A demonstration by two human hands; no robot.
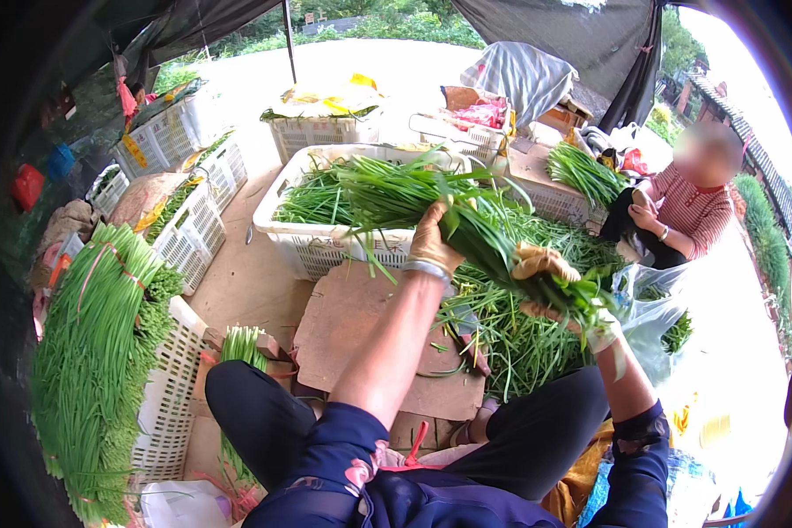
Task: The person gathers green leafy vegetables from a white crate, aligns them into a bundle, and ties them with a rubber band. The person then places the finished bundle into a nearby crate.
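A long bunch of garlic chives (396, 188) slants across the view in front of me, above a brown board (350, 330). My left hand (435, 241), in a tan glove, grips the bunch near its middle. My right hand (548, 290), also gloved, is closed around the end nearer to me on the right. A white plastic crate (267, 224) stands behind the board, with more chives (317, 201) inside. On the board's right side lies a knife (474, 346), its blade partly under loose leaves. A heap of loose chive leaves (528, 343) spreads beneath my right hand.
Tied chive bundles (99, 369) lie on a tipped white crate (168, 396) at left. More crates (191, 231) line the left and back. A person (693, 204) sits at right, near a clear plastic bag (653, 310). A small chive bunch (243, 346) stands by my left knee.
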